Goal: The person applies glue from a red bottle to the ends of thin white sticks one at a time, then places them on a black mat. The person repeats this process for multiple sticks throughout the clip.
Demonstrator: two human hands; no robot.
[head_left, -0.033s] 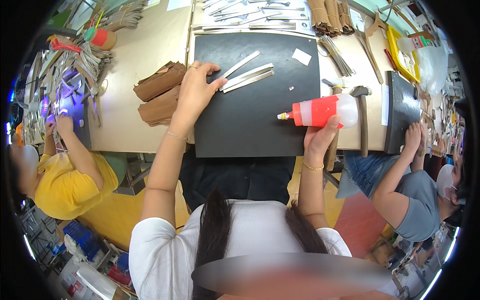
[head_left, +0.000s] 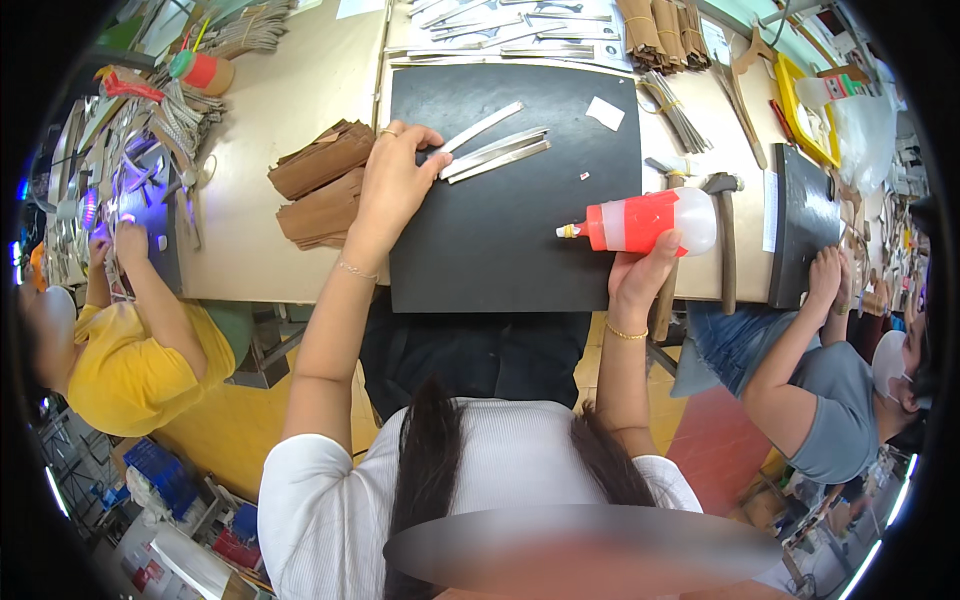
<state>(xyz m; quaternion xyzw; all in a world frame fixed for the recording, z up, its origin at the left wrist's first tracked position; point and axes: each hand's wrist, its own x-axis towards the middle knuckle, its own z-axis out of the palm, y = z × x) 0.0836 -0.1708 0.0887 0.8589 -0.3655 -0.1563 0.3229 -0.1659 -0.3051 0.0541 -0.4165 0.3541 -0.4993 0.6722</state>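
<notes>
On the black mat [head_left: 480,260] lie several thin silvery strips [head_left: 500,150], side by side with their right ends angled up and away. My left hand [head_left: 400,175] is at their left ends, thumb and forefinger apart, the tips touching or nearly touching the strips. Over the mat's right edge, my right hand [head_left: 643,280] grips a squeeze bottle [head_left: 697,222]. It is whitish plastic with red tape and a red cap, tipped on its side with the nozzle pointing left. Two stacks of brown strips [head_left: 322,160] sit left of the mat, partly behind my left wrist.
More silvery strips [head_left: 510,30] lie beyond the mat. A white paper scrap [head_left: 605,113] rests on it. To the right are two hammers [head_left: 727,245], a tied strip bundle [head_left: 675,110] and a yellow tray [head_left: 805,105]. Co-workers sit at both sides, one in yellow [head_left: 140,370], one in grey-blue [head_left: 835,415].
</notes>
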